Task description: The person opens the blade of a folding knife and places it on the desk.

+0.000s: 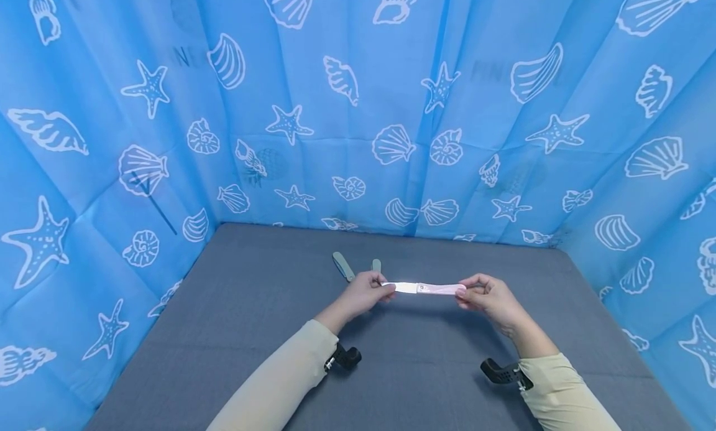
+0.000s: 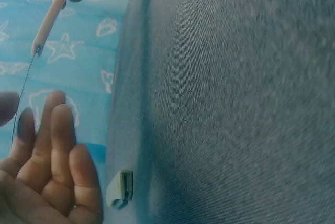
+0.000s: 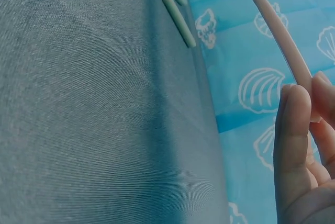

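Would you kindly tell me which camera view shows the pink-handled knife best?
The head view, because it shows the pink-handled knife broadside, blade and handle together. The left wrist view shows the handle, but the blade only as a thin edge-on line; the right wrist view shows mostly handle, with little blade near the top.

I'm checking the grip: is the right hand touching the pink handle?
Touching: the right wrist view shows the right hand pinching the pink handle at one end.
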The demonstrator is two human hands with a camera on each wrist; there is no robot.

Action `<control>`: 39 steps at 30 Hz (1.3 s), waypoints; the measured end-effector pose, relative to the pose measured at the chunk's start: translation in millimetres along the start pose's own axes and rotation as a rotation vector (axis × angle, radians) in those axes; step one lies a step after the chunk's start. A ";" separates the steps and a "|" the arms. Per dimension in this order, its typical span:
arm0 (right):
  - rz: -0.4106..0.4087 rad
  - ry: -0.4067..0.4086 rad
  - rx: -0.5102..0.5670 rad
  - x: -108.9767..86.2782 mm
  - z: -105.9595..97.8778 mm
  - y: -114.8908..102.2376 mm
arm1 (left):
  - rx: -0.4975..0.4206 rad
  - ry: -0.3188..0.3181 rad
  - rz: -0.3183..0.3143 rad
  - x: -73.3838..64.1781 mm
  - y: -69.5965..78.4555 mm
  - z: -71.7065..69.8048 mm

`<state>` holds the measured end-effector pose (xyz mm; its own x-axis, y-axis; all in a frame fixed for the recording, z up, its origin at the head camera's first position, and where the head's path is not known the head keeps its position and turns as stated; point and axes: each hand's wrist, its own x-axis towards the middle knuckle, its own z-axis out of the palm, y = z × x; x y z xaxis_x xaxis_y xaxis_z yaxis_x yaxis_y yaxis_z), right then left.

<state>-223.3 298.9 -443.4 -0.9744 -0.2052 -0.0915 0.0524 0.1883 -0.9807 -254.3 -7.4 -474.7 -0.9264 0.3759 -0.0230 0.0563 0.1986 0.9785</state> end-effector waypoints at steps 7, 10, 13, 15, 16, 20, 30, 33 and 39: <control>0.033 -0.012 0.056 2.8 -5.8 10.2 | 0.182 -0.023 -0.050 2.3 -1.9 -4.2; 0.040 -0.021 0.100 2.5 -10.3 12.7 | 0.208 -0.013 -0.052 3.7 -3.1 -7.1; 0.053 -0.050 0.114 0.5 -16.0 14.2 | 0.216 0.012 -0.050 5.8 -4.2 -9.9; 0.070 -0.068 0.117 -0.5 -19.2 15.3 | 0.220 0.034 -0.044 7.6 -4.9 -11.6; 0.077 -0.082 0.112 -1.0 -20.4 15.8 | 0.223 0.045 -0.042 8.4 -5.2 -12.5; 0.108 -0.103 0.101 -0.5 -23.1 19.8 | 0.226 0.075 -0.040 11.7 -5.7 -15.1; 0.208 -0.050 0.066 2.6 -24.8 28.4 | 0.318 0.234 -0.035 23.4 -9.7 -15.2; 0.218 -0.021 -0.016 2.0 -24.0 30.0 | 0.372 0.271 -0.027 28.1 -11.3 -14.4; 0.206 0.011 -0.309 2.5 -18.3 29.2 | 0.485 0.298 -0.030 36.2 -13.8 -16.7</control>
<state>-228.1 321.5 -469.1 -0.9525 -0.1230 -0.2784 0.1811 0.5063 -0.8431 -294.8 -11.6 -485.6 -0.9913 0.1061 0.0783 0.1277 0.6242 0.7707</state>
